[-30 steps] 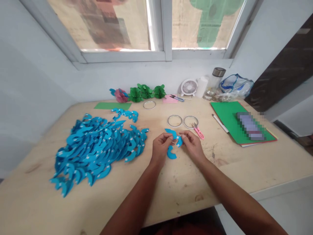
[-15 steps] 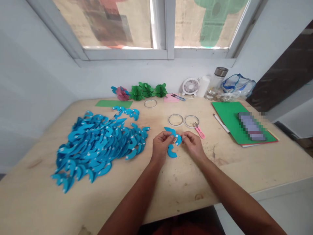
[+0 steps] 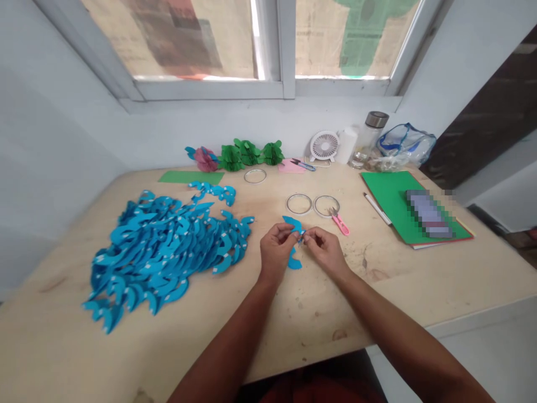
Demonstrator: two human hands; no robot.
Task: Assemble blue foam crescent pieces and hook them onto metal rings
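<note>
Between my two hands is a blue curved paper piece (image 3: 293, 223) with small white patches. My left hand (image 3: 277, 249) pinches its left side between thumb and fingers. My right hand (image 3: 325, 248) pinches at its right side, fingertips close to the left thumb, and hides part of it. Another blue curved section (image 3: 295, 262) shows just below the fingertips; whether it is joined to the held piece I cannot tell. To the left lies a large heap of similar blue paper pieces (image 3: 168, 252).
Beyond my hands lie two rolls of narrow tape (image 3: 299, 204) and pink thread snips (image 3: 339, 221). A third ring (image 3: 255, 176) is farther back. Green paper flowers (image 3: 247, 154), a small fan (image 3: 324, 146) and a bottle (image 3: 375, 129) line the wall. A green folder (image 3: 390, 190) is right.
My right hand has moved left, closer to my left hand, and the blue piece's right part is now mostly covered by the fingers. The view has shifted slightly.
</note>
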